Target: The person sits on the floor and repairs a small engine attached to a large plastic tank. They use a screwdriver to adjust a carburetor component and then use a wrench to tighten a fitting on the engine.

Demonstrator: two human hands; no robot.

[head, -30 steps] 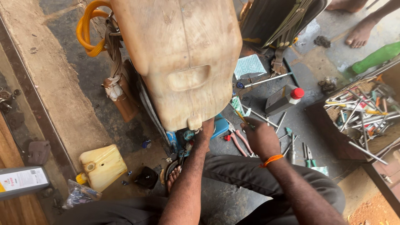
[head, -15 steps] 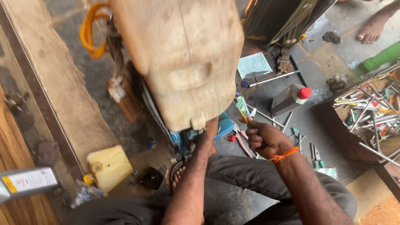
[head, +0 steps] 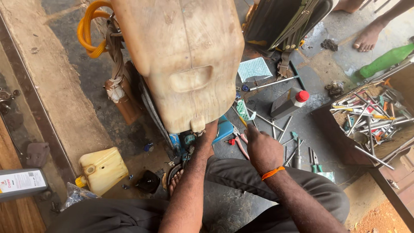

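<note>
Closest to us, our right hand [head: 263, 149], orange band on the wrist, is fisted around a thin tool whose tip pokes out toward the scattered metal spanners and red-handled pliers [head: 238, 141] on the concrete. Our left hand [head: 210, 129] reaches in under the big dirty cream plastic jerrycan tank [head: 183, 56], by its small bottom cap; can't tell how open it is, fingers are hidden. Off left sits a small yellow jug [head: 102, 169]. Farther right, a grey bottle with red cap [head: 288, 102] and a wooden crate of tools [head: 366, 116].
</note>
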